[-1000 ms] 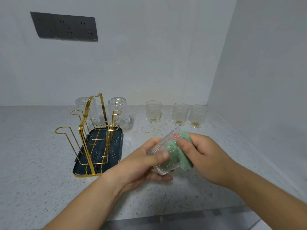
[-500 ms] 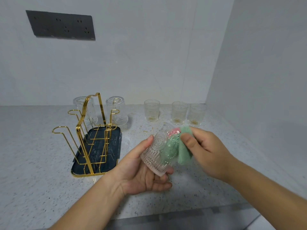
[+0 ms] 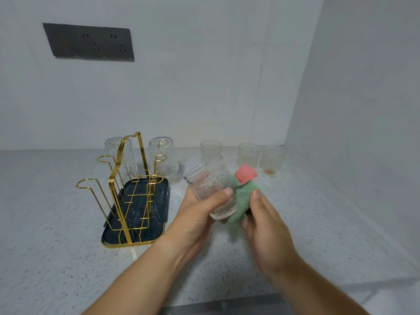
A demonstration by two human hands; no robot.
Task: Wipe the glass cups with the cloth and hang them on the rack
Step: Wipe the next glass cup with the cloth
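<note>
Left hand (image 3: 200, 214) clamps tilted glass cup (image 3: 212, 189) by base, mouth toward rack (image 3: 127, 189). Right hand (image 3: 266, 226) pinches cloth (image 3: 241, 201) just right of cup. Risk: smooth glass slips, drops onto counter (image 3: 56, 246).

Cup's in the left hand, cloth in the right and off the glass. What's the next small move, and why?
Probably carry the glass cup left to a free gold hook on the rack, mouth down. The left hand grips the cup tilted, the green cloth in the right hand sits beside it, not inside, so wiping looks finished. Two cups already hang inverted at the back.
</note>
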